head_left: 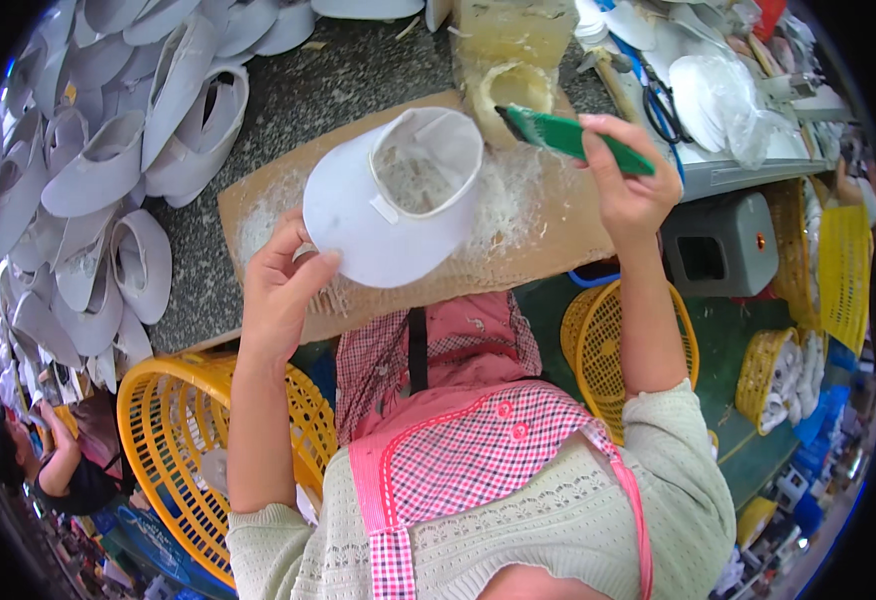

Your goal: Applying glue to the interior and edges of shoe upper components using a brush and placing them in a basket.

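My left hand [280, 285] grips a white shoe upper [378, 215] by its near edge, its opening facing up, above a brown cardboard sheet [258, 195] smeared with dried glue. My right hand [626, 180] holds a green-handled brush [568, 138] by the handle, its bristle end pointing left toward a yellowish glue tub [511, 88] just behind the shoe upper.
A heap of white shoe uppers [98, 160] covers the grey worktop on the left. Yellow plastic baskets [173, 440] [598, 340] stand below the bench edge. A grey machine box [723, 245], scissors [663, 105] and plastic bags lie right. Another person [53, 465] sits lower left.
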`<state>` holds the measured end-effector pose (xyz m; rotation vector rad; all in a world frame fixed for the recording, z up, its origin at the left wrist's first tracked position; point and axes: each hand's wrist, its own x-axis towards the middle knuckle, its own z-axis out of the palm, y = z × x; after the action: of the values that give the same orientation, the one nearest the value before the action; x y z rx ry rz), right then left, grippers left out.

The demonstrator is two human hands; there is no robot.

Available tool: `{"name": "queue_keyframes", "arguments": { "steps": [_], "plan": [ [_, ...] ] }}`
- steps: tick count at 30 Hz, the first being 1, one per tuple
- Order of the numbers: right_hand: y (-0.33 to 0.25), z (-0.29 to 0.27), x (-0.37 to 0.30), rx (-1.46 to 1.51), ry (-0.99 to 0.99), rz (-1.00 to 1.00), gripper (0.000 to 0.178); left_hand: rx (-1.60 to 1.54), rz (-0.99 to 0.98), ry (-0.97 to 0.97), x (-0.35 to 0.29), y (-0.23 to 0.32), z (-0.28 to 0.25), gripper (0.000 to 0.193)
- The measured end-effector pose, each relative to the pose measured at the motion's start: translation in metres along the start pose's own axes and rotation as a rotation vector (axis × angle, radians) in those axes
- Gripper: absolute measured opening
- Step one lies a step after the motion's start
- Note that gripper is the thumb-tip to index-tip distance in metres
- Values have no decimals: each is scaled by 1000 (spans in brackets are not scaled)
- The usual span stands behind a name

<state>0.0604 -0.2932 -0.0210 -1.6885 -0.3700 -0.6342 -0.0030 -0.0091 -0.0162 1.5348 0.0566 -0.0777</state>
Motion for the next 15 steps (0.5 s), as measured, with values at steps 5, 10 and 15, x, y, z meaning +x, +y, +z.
{"name": "queue_keyframes", "arguments": {
  "steps": [5, 10, 15],
  "plan": [
    [24, 0, 31, -353, -110, -261, 10, -496, -168, -315, 33, -6, 22, 38],
    [4, -28, 40, -183, -262, -110, 11, -362, 50, -346, 32, 1, 18, 36],
    [18, -68, 19, -74, -106, 189, 12, -33, 367, 34, 20, 37, 11, 15]
  ]
}}
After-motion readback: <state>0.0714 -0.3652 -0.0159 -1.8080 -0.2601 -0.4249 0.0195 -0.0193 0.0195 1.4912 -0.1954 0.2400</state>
